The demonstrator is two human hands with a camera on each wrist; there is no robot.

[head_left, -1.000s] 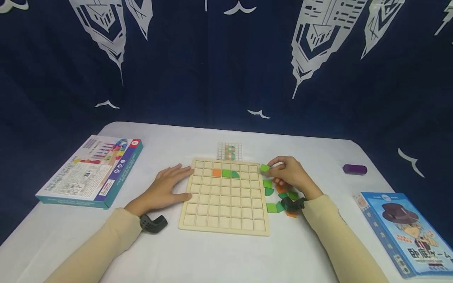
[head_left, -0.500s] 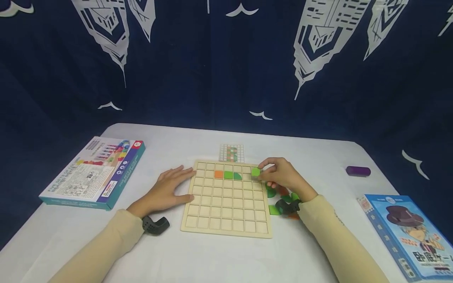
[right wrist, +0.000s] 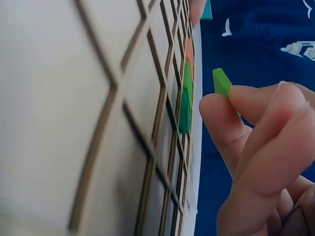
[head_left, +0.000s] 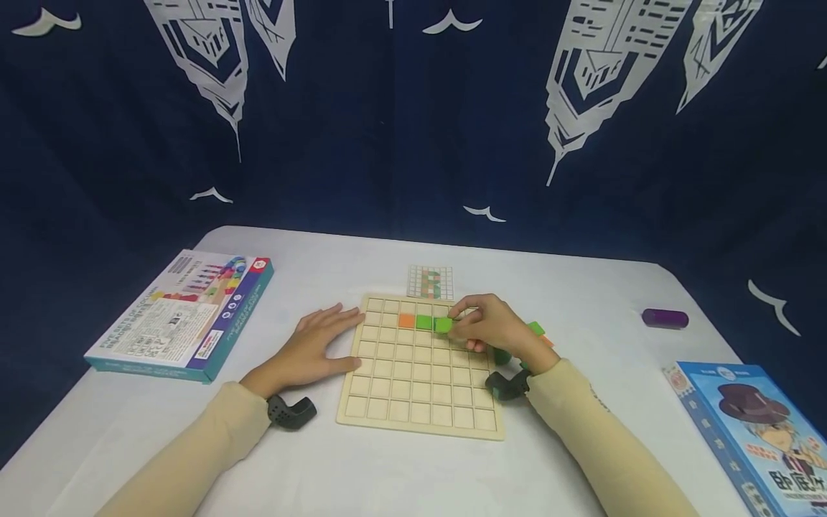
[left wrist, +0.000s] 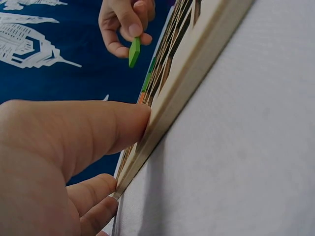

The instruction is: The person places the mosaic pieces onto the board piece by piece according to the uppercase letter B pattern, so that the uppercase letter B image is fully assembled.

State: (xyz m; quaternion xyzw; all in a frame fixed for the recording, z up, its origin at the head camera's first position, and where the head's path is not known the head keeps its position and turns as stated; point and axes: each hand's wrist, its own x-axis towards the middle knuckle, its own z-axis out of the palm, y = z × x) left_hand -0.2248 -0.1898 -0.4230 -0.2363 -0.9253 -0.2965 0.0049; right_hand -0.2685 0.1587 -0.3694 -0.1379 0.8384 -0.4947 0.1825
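Observation:
Between thumb and index finger my right hand (head_left: 494, 329) pinches a light green square tile (right wrist: 222, 82). It is raised off the wooden grid board (head_left: 403, 391), over its upper rows. In the right wrist view an orange tile (right wrist: 189, 50), a green square tile (right wrist: 187, 73) and a darker green rounded tile (right wrist: 184, 109) sit in one row of the board. The held tile hides the darker one in the head view. My left hand (head_left: 310, 350) has its fingers spread, thumb and fingertips (left wrist: 140, 120) touching the board's left edge.
A small printed pattern card (head_left: 430, 281) lies behind the board. Loose tiles (head_left: 536, 329) lie right of it, partly hidden by my right arm. A game box (head_left: 181, 312) is at the left, a blue box (head_left: 752, 431) and a purple cylinder (head_left: 665, 318) at the right.
My right hand has carried the light green tile leftward from the board's right edge to above the row of tiles. The left hand keeps its place at the board's edge.

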